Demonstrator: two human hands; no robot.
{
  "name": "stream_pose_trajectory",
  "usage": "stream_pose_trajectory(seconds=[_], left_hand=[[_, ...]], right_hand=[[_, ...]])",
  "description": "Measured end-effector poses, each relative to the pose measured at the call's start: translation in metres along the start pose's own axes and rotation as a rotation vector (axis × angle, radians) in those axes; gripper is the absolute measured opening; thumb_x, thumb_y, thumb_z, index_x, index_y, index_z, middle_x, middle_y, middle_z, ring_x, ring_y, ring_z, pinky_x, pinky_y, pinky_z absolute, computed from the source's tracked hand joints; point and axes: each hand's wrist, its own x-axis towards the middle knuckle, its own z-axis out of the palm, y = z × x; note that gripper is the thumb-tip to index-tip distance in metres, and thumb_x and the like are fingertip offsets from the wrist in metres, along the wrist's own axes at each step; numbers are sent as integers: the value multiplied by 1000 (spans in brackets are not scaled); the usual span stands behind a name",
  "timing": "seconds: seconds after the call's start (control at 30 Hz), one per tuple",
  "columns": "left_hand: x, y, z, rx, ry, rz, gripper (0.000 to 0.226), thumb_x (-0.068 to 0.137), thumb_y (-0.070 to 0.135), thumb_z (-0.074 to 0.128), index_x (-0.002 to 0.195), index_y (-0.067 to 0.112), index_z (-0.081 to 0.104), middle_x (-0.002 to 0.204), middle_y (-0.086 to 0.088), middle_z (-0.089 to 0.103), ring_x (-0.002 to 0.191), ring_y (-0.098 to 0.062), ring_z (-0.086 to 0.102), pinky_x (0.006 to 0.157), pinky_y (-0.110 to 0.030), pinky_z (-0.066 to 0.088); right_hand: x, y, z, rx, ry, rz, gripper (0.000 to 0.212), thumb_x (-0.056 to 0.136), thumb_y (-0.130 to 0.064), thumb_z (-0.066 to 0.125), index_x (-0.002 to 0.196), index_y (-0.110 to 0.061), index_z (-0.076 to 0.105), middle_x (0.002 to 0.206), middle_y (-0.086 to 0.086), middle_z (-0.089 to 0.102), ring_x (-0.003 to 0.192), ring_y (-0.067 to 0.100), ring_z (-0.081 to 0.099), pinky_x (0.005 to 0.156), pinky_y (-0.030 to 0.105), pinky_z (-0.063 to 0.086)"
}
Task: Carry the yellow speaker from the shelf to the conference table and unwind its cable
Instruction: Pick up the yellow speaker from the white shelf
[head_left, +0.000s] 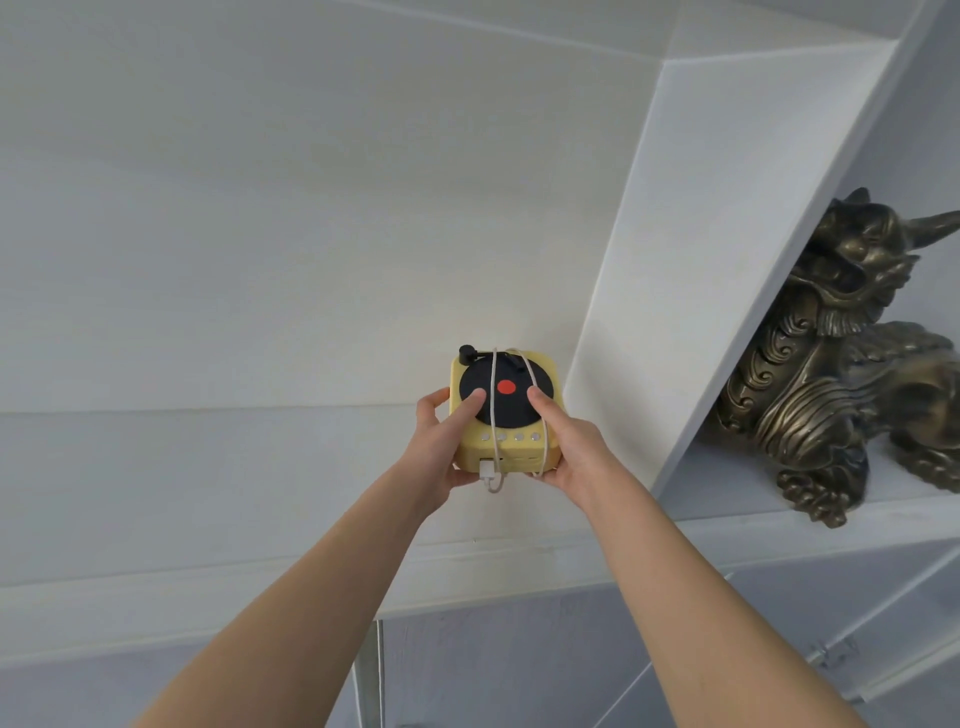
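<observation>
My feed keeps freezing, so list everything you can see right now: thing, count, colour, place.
speaker: one, yellow with a black disc and red centre, over the shelf, middle of view
cable: one, white, wound around the speaker, plug at its near side
shelf: one, white, spans the view
divider panel: one, white, slanted, right of the speaker
statue: one, dark bronze beast, right compartment
left hand: grips the speaker's left side
right hand: grips the speaker's right side

The speaker (511, 410) between left hand (441, 449) and right hand (569, 449); statue (841, 374) farther right.
</observation>
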Motion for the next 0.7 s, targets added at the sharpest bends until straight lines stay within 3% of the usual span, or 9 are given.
stream_pose_trajectory(seconds=[0.2,0.4,0.57,0.7], left_hand=[[-10,6,4,66,40,4,65,76,50,70,125,34,30,116,-9,61,95,-28,66,75,-43,58],[-23,12,2,100,-15,-32,88,72,55,71,141,27,25,120,-6,58,101,-27,65,83,-47,57],[-30,14,5,142,-85,-36,86,68,52,76,136,23,32,118,-8,61,101,-29,66,83,-48,57],[-35,15,12,167,-175,-48,102,48,58,82,132,18,43,114,-8,68,96,-29,71,76,-48,60]], right_hand=[[-14,-1,1,-16,28,-29,37,76,-43,74,95,-12,66,97,11,73,92,29,69,82,41,56],[-33,-2,4,-25,73,-34,45,76,-43,74,105,-10,67,97,11,74,90,28,70,80,39,57],[-51,2,1,19,141,-29,53,74,-45,75,113,-10,65,103,11,73,94,28,70,84,41,57],[-63,4,-3,47,204,-32,54,74,-44,75,113,-8,66,104,12,73,94,29,70,81,40,58]])
